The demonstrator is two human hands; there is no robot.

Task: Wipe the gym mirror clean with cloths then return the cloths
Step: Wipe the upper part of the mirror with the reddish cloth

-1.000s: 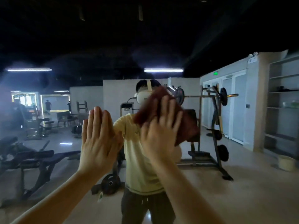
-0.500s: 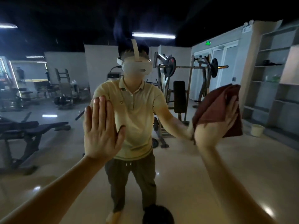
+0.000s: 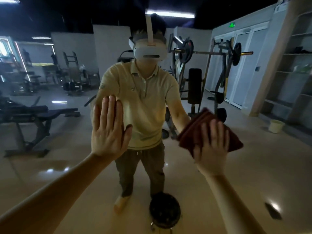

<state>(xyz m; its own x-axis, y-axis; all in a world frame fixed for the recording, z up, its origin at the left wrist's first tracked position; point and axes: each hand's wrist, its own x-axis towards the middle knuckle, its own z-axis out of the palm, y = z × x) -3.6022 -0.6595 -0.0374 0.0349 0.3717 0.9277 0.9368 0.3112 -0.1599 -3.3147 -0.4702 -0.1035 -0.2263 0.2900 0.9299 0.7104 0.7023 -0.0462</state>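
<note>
The gym mirror [image 3: 50,166] fills the whole view and reflects me and the room behind. My left hand [image 3: 108,129] lies flat on the glass with straight fingers, left of centre. My right hand [image 3: 211,147] presses a folded dark red cloth [image 3: 194,132] against the mirror at lower right, fingers straight over it. The cloth sticks out above and to both sides of the hand.
In the reflection are a weight bench [image 3: 37,114] at left, a barbell rack [image 3: 211,65] behind me, shelves [image 3: 295,73] at right and a pale bucket [image 3: 276,126] on the floor. A dark round object [image 3: 164,211] sits low at the mirror's base.
My right hand swept the cloth from the upper middle of the mirror out to the right and then downward. The view tilted down. My left hand stays flat on the glass.
</note>
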